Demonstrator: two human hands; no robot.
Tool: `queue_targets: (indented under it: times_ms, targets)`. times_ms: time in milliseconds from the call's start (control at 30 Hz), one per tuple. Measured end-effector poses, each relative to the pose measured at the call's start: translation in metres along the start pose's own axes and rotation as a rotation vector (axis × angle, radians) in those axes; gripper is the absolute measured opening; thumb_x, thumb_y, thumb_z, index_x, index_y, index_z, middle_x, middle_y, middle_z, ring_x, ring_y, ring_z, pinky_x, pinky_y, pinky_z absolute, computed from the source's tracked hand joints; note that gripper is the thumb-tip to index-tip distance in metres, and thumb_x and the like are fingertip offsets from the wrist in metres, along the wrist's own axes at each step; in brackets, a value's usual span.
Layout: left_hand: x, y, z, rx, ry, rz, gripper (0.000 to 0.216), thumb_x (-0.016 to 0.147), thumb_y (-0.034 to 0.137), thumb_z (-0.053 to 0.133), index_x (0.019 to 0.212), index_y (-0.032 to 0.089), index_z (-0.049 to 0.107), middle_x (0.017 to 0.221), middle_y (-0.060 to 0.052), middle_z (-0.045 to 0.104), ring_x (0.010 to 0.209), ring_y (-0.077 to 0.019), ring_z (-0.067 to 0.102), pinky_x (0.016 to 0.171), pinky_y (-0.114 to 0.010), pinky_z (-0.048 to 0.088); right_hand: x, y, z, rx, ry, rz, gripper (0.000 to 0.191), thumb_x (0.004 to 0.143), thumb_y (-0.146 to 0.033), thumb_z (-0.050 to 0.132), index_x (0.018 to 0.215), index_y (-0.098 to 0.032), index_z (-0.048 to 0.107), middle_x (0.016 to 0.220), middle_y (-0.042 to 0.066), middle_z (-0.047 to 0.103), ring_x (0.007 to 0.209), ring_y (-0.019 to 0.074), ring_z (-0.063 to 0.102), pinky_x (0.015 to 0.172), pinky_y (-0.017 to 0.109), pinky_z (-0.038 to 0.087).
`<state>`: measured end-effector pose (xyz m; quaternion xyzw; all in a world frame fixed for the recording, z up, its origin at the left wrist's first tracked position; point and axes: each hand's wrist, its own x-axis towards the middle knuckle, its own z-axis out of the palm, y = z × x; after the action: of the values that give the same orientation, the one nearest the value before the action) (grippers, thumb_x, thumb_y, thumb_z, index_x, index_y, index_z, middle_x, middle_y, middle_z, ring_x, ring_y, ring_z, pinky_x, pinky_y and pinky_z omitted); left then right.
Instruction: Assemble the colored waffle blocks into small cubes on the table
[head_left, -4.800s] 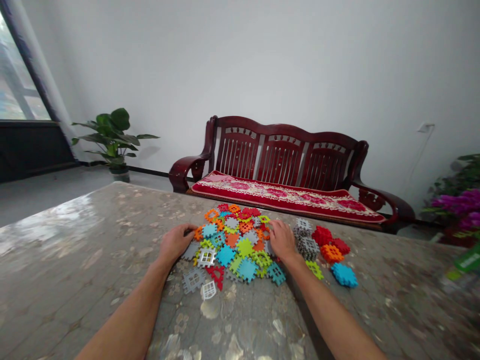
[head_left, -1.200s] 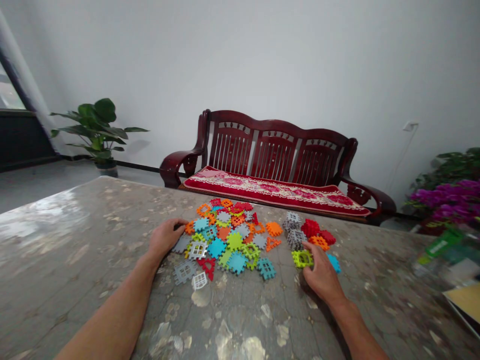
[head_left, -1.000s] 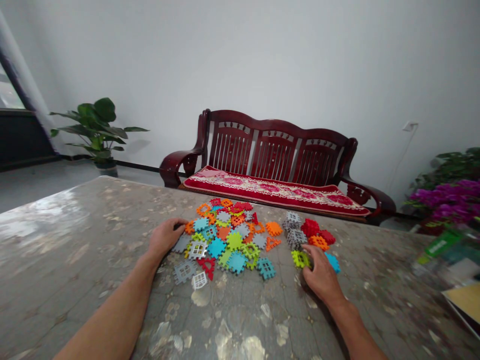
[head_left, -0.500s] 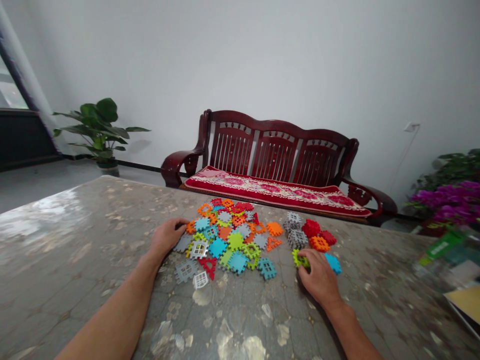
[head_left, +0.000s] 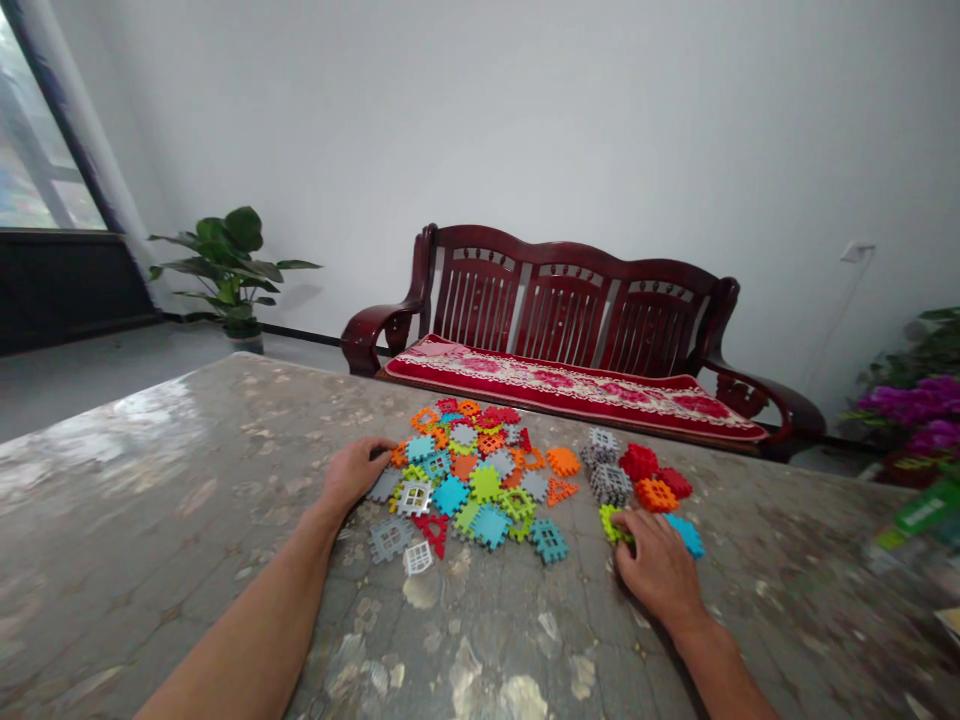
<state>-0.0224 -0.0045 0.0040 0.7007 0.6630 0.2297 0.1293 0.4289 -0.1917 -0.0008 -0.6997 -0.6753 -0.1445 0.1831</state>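
A loose heap of flat, toothed plastic tiles [head_left: 480, 470] in orange, red, blue, green and grey lies on the marbled table [head_left: 150, 500]. My left hand [head_left: 352, 475] rests with curled fingers at the heap's left edge, touching a grey tile. To the right stand small stacks: grey [head_left: 609, 482], red [head_left: 640, 462], orange [head_left: 656, 494] and a blue tile [head_left: 686, 535]. My right hand [head_left: 660, 565] lies closed over a lime-green tile [head_left: 613, 522] in front of the grey stack; most of that tile is hidden under the fingers.
Behind the table stands a dark red wooden bench [head_left: 570, 330] with a red flowered cushion. A potted green plant [head_left: 229, 270] is on the floor at the left, purple flowers [head_left: 915, 405] at the right. A blurred green packet [head_left: 926, 510] lies at the table's right edge.
My right hand left the heap and brought a lime-green tile down in front of the grey stack, then closed over it. The left hand has stayed put; the view shifted slightly.
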Motion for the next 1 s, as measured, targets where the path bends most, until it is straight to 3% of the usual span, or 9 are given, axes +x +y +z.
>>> queue_targets:
  times_ms: [200, 333, 533, 667, 867, 1000]
  targets:
    - [0.000, -0.004, 0.003, -0.023, -0.013, 0.064, 0.029, 0.087, 0.034, 0.053, 0.104, 0.028, 0.075, 0.109, 0.001, 0.076, 0.101, -0.0193, 0.067, 0.087, -0.027, 0.048, 0.000, -0.004, -0.005, -0.023, 0.073, -0.014, 0.030, 0.072, -0.012, 0.053, 0.095, -0.025, 0.066, 0.095, 0.006, 0.069, 0.095, 0.0263, 0.057, 0.083, 0.038, 0.041]
    - [-0.002, -0.002, 0.003, -0.069, -0.046, 0.132, 0.031, 0.087, 0.040, 0.052, 0.100, 0.026, 0.076, 0.107, -0.001, 0.076, 0.100, -0.0203, 0.067, 0.087, -0.028, 0.049, 0.000, -0.027, -0.003, 0.155, 0.144, -0.043, 0.030, 0.078, -0.017, 0.051, 0.103, -0.024, 0.065, 0.104, 0.007, 0.069, 0.103, 0.0270, 0.058, 0.094, 0.042, 0.043]
    - [-0.006, 0.003, 0.000, -0.107, -0.069, 0.232, 0.042, 0.090, 0.049, 0.048, 0.114, 0.025, 0.072, 0.117, -0.003, 0.073, 0.108, -0.0215, 0.065, 0.099, -0.032, 0.046, -0.002, -0.081, 0.014, 0.440, 0.027, -0.077, 0.038, 0.094, -0.031, 0.045, 0.130, -0.023, 0.054, 0.130, 0.008, 0.061, 0.123, 0.0234, 0.053, 0.108, 0.043, 0.040]
    - [-0.006, 0.002, 0.000, -0.056, -0.071, 0.263, 0.050, 0.088, 0.053, 0.049, 0.123, 0.022, 0.067, 0.127, -0.006, 0.069, 0.116, -0.0245, 0.063, 0.105, -0.035, 0.043, 0.003, -0.092, 0.033, 0.483, 0.023, -0.060, 0.045, 0.098, -0.034, 0.039, 0.140, -0.020, 0.046, 0.143, 0.011, 0.052, 0.133, 0.0234, 0.046, 0.115, 0.046, 0.034]
    - [-0.006, -0.004, 0.008, 0.059, -0.091, 0.342, 0.055, 0.092, 0.056, 0.041, 0.136, 0.027, 0.059, 0.143, -0.004, 0.058, 0.132, -0.0249, 0.052, 0.115, -0.041, 0.033, 0.032, -0.098, 0.063, 0.526, 0.074, 0.004, 0.050, 0.095, -0.044, 0.039, 0.135, -0.017, 0.053, 0.142, 0.015, 0.053, 0.135, 0.0278, 0.045, 0.114, 0.050, 0.035]
    - [-0.006, -0.009, 0.014, 0.085, -0.096, 0.360, 0.055, 0.094, 0.059, 0.037, 0.138, 0.032, 0.057, 0.147, -0.002, 0.054, 0.138, -0.0258, 0.046, 0.117, -0.044, 0.031, 0.048, -0.105, 0.068, 0.603, 0.070, 0.073, 0.051, 0.092, -0.047, 0.039, 0.126, -0.015, 0.061, 0.135, 0.017, 0.059, 0.128, 0.0293, 0.051, 0.112, 0.050, 0.037]
